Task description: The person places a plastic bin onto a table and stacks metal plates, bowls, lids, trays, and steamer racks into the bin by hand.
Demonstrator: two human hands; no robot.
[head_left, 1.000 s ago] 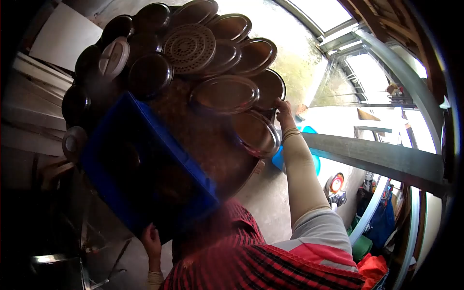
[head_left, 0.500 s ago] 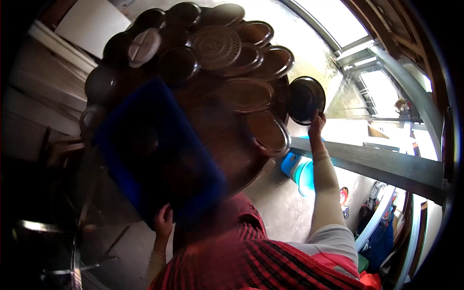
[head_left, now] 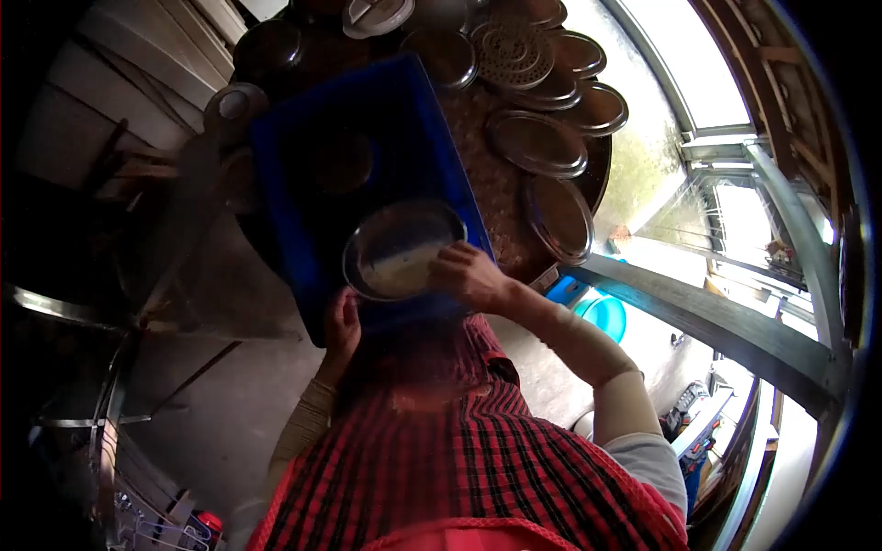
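Note:
My right hand (head_left: 469, 275) grips the rim of a shiny round metal plate (head_left: 395, 248), tilted over the near part of a blue plastic crate (head_left: 448, 138). At the crate's near left edge, my left hand (head_left: 344, 323) has its fingers closed on the rim, close to the plate's lower edge. The crate's inside is dark; one round, plate-like shape (head_left: 342, 163) shows faintly in it. Part of the plate's right rim is covered by my right fingers.
Under the crate is a round brown table (head_left: 491, 197), with several metal plates (head_left: 537, 142), a perforated round tray (head_left: 514, 53) and a white divided dish (head_left: 377, 14). A turquoise bucket (head_left: 604, 317) stands on the floor beside a grey beam (head_left: 707, 308).
My right hand has brought the plate from beyond the table's right side to above the crate. My left hand stays at the crate's rim. The view has shifted.

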